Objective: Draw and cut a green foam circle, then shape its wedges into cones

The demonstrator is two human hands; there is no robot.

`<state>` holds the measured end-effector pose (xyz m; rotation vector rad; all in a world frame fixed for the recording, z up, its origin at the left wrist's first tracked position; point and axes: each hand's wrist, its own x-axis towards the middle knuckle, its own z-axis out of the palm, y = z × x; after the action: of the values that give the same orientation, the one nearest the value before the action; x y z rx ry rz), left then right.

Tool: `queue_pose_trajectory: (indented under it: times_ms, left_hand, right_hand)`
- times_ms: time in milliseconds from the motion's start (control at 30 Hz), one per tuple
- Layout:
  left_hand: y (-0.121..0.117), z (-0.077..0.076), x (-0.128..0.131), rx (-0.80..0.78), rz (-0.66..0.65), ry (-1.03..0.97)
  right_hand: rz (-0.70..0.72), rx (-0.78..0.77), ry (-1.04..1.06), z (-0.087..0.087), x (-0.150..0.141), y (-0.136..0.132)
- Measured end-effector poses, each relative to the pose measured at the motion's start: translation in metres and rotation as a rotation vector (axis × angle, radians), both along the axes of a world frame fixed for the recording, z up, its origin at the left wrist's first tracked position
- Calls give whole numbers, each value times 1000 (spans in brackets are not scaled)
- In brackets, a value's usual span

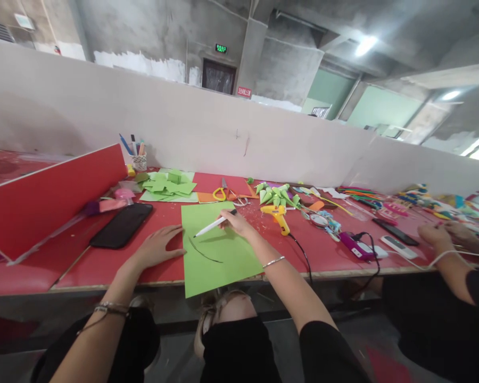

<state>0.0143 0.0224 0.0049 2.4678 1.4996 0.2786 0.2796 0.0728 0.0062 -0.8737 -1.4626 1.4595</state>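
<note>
A sheet of green paper [231, 260] lies on the red table, its near corner hanging over the front edge. A curved black line is drawn on it. My right hand [234, 221] grips a white marker with a black tip [211, 226], the tip at or just above the paper near the upper end of the line. My left hand [159, 246] lies flat with fingers spread, its fingertips on the sheet's left edge. Right of the sheet is a yellow glue gun [278, 218] with a black cord. A black phone [122, 225] rests left of my left hand.
Green paper pieces [167, 184], scissors [221, 191] and green paper cones [277, 194] lie behind the sheet. A pen cup [139, 159] stands at the back left, near a red upright board [56, 199]. At right are a purple device [356, 246] and a co-worker's hands [443, 235].
</note>
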Motion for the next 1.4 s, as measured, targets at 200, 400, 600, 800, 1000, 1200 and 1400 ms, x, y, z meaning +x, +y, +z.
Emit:
queue_pose_trajectory:
  times_ms: [200, 400, 600, 800, 1000, 1200, 1400]
  left_hand:
    - [-4, -7, 1, 24, 12, 34]
    - [-3, -6, 2, 12, 6, 23]
    - [-3, -6, 3, 12, 16, 43]
    - [-4, -6, 5, 13, 40, 38]
    - [-2, -9, 5, 11, 25, 29]
    - [0, -8, 5, -1, 23, 32]
    - [0, -7, 6, -3, 24, 30]
  right_hand:
    - [11, 20, -23, -17, -7, 10]
    - [43, 61, -92, -16, -5, 7]
    - [-59, 84, -86, -19, -9, 8]
    - [-266, 83, 51, -21, -10, 10]
    - [-25, 76, -27, -19, -5, 6]
    - [38, 109, -140, -14, -5, 2]
    - [-196, 107, -84, -22, -8, 10]
